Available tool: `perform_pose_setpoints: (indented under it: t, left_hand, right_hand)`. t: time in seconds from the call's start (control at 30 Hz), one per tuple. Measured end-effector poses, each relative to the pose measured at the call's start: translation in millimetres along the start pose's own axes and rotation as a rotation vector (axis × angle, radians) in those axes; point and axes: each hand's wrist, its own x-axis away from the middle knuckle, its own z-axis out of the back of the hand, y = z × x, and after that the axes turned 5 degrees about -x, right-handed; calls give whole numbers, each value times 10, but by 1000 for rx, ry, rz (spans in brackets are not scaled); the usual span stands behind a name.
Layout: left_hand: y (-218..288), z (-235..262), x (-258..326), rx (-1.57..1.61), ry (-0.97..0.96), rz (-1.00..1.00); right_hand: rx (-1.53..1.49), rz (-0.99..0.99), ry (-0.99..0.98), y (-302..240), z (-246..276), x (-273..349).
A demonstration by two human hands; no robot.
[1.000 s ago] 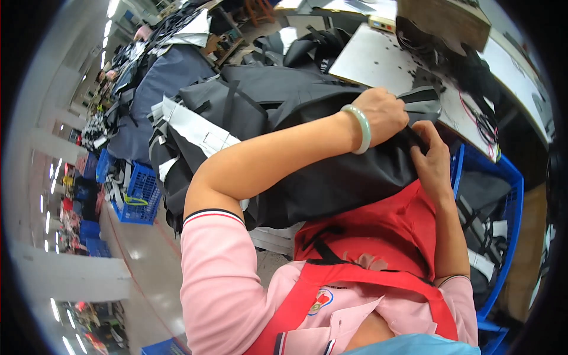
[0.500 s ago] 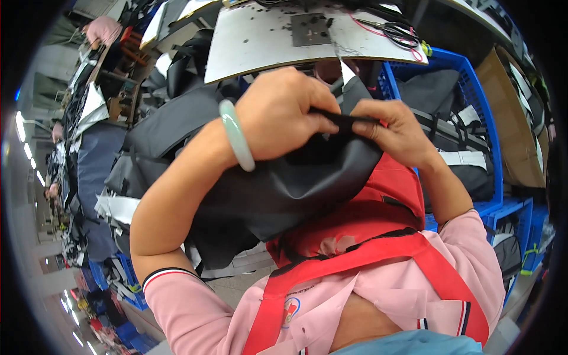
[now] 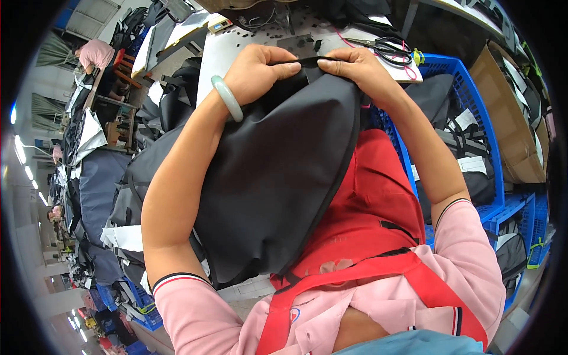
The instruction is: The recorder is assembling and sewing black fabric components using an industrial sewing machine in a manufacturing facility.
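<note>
Far to the left, stacks of dark and grey fabric pieces (image 3: 94, 189) lie heaped along the aisle, with a small blue crate (image 3: 139, 310) low down beside them; what that crate holds is too small to tell.

The left hand (image 3: 257, 71), a pale green bangle (image 3: 226, 97) on its wrist, is curled shut, thumb pressed against fingers, pinching the top edge of a black fabric panel (image 3: 278, 177). The panel hangs down from this grip, draped over the left forearm and across the lap, its lower end reaching the red apron (image 3: 361, 219). A narrow black binding runs along its right edge.

Just to the right, the right hand (image 3: 361, 68) pinches the same top edge, thumb on top and fingers folded under the cloth. The two hands sit close together, thumbs nearly meeting, with the hem stretched tight between them. The pinched edge is held above the white worktable (image 3: 236, 44), right at its near rim.

Beyond the right hand, black-handled scissors (image 3: 387, 47) with a pink cord lie on the table.

Further right, a large blue plastic crate (image 3: 473, 118) stands beside the knee; it holds black fabric pieces with white labels and grey straps. Lower down sits a second blue crate (image 3: 520, 236) with more dark pieces. At the far right, a brown cardboard box (image 3: 512, 112) is tilted open, with dark material and white slips inside.
</note>
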Motion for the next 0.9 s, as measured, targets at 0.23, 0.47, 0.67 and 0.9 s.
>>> perform_pose_setpoints:
  t: [0.23,0.47,0.67,0.9]
  left_hand:
    - [-294,93,-328,266,-127,160]
    - [-453,138,-512,230,-68,172]
    - [-587,177,-723,189,-5,197]
    - [-700,224,-853,171,27,186]
  right_hand:
    - [100,24,-22,195,115,-373]
    - [67,-46,-1,165,109,-563]
    - [-3,-58,-3,292,179,-791]
    - [-43,-85,25,318,187,-937]
